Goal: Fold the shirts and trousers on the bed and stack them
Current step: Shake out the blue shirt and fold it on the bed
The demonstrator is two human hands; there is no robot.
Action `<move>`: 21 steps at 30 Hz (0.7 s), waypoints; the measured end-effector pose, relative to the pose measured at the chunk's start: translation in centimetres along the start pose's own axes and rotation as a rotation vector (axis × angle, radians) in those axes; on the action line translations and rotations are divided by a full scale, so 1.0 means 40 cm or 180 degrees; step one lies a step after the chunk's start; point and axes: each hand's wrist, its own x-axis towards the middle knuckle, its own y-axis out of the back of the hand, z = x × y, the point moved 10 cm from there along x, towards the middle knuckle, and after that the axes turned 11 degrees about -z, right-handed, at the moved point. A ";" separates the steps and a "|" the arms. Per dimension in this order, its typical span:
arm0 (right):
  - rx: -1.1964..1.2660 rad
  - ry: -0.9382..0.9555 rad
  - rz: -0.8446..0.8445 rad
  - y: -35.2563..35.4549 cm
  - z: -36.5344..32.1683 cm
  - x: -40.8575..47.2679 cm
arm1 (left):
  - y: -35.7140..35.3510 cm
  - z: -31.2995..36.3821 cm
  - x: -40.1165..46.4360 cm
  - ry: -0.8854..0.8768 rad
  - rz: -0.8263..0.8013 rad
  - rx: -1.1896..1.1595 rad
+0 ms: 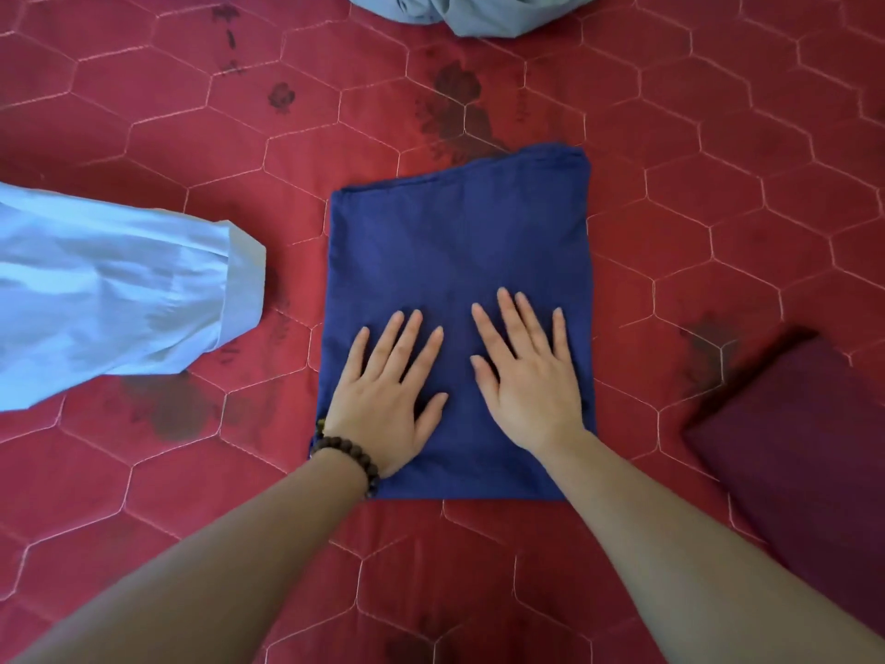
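A dark blue garment [455, 242], folded into a tall rectangle, lies flat in the middle of the red quilted bed [718, 184]. My left hand [388, 390], with a bead bracelet at the wrist, lies flat on the garment's lower left part with fingers straight and spread. My right hand [527, 371] presses flat on its lower right part, fingers also straight. The two hands sit side by side, not touching. A folded maroon garment [790, 433] lies at the right, partly cut off by the frame edge.
A light blue garment [110, 289] lies loosely at the left edge. A crumpled grey-blue garment [474, 12] sits at the top of the view. Dark flower prints mark the bedspread between them.
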 end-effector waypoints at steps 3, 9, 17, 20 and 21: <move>-0.0027 -0.0508 0.0088 0.001 0.081 -0.060 | -0.006 -0.043 -0.049 0.0163 0.0070 0.0043; -0.0006 0.0161 0.0278 -0.031 -0.048 -0.166 | -0.030 -0.048 -0.105 0.0002 0.0137 0.0088; 0.0005 0.0413 0.0092 -0.081 -0.035 -0.202 | -0.054 -0.010 -0.135 0.0382 0.0047 -0.0386; -0.0100 0.0685 -0.0074 -0.082 0.002 -0.223 | -0.068 0.039 -0.154 0.0510 -0.0102 -0.0520; -0.0127 0.0747 -0.0165 -0.081 0.014 -0.228 | -0.069 0.056 -0.161 0.0552 -0.0155 -0.0529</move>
